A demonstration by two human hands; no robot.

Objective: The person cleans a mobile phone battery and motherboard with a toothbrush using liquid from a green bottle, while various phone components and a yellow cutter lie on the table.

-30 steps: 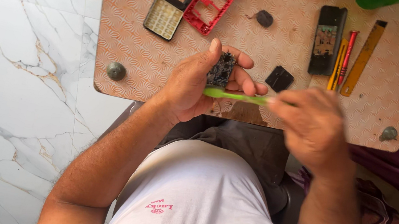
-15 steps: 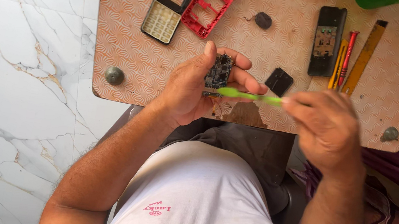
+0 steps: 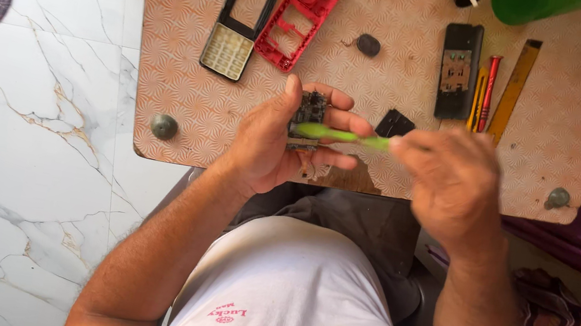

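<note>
My left hand [image 3: 271, 140] grips a small dark phone circuit board [image 3: 308, 115] over the near edge of a patterned low table [image 3: 185, 90]. My right hand [image 3: 449, 178] holds a light green brush [image 3: 342, 135] by its handle, and its head lies across the board. The right hand is blurred.
On the table lie a black phone front with a keypad [image 3: 239, 25], a red phone frame [image 3: 300, 15], a small dark round part [image 3: 368, 44], a black phone body [image 3: 458, 71], a small black piece [image 3: 394, 123], a red screwdriver [image 3: 489, 90], a yellow tool [image 3: 513, 90] and a green container [image 3: 537, 5]. White marble floor lies left.
The green brush has slid back and forth across the board. The right hand shifted slightly to the right and up. The left hand kept hold of the board.
</note>
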